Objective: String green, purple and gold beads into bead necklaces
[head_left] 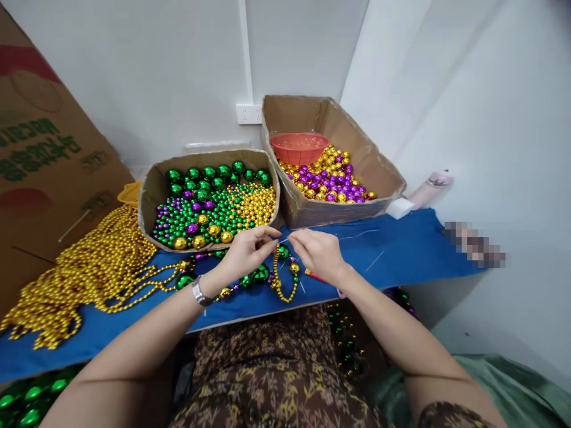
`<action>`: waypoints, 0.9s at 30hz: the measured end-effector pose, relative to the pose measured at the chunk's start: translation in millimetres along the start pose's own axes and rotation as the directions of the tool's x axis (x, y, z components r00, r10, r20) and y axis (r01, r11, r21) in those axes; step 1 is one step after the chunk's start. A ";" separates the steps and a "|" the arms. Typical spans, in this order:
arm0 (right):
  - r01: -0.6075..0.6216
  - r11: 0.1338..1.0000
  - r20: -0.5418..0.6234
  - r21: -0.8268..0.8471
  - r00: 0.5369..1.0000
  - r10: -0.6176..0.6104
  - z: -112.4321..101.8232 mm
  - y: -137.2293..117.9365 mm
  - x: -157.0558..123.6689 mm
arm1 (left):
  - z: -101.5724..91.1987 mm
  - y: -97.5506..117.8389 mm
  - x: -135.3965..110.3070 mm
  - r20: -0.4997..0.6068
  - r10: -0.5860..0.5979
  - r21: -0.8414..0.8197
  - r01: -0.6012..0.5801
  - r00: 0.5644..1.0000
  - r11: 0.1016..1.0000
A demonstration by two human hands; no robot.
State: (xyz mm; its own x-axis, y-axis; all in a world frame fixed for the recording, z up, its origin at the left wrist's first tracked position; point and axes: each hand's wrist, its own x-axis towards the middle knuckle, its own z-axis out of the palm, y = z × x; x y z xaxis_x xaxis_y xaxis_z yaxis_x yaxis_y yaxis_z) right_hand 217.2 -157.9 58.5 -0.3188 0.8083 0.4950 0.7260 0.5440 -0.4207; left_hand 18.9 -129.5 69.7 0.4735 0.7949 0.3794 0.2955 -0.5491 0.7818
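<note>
My left hand and my right hand meet over the blue table, fingers pinched together around a thin thread or needle between them. A strand of gold, green and purple beads hangs and lies just below both hands, with a loop of small gold beads dangling. A watch sits on my left wrist. Right behind my hands stands a cardboard box holding green, gold and purple beads.
A second cardboard box at the back right holds gold and purple balls and an orange basket. A big heap of gold bead strings covers the table's left. A large carton leans at far left. Green balls lie below.
</note>
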 end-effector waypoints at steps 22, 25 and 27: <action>-0.508 0.235 0.521 0.829 0.854 0.007 39.0 10.1 -8.3 | 2.8 2.1 -6.5 -0.060 0.308 0.129 -0.299 0.950 0.946; -0.429 0.388 0.406 0.816 0.902 0.144 27.8 7.8 -5.3 | 2.0 -0.8 -6.0 -0.094 0.273 0.175 -0.254 0.957 0.951; -0.383 0.488 0.340 0.784 0.923 0.180 20.7 6.6 -3.4 | 1.3 -4.8 -5.5 -0.075 0.288 0.221 -0.266 0.955 0.938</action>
State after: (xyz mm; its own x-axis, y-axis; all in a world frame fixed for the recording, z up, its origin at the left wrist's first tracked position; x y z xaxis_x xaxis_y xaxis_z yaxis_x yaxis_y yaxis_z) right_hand 210.5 -152.4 38.3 -0.3709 0.9205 0.1232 -0.0008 0.1323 -0.9912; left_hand 15.9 -131.5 63.2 0.4750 0.6198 0.6247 0.3347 -0.7837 0.5232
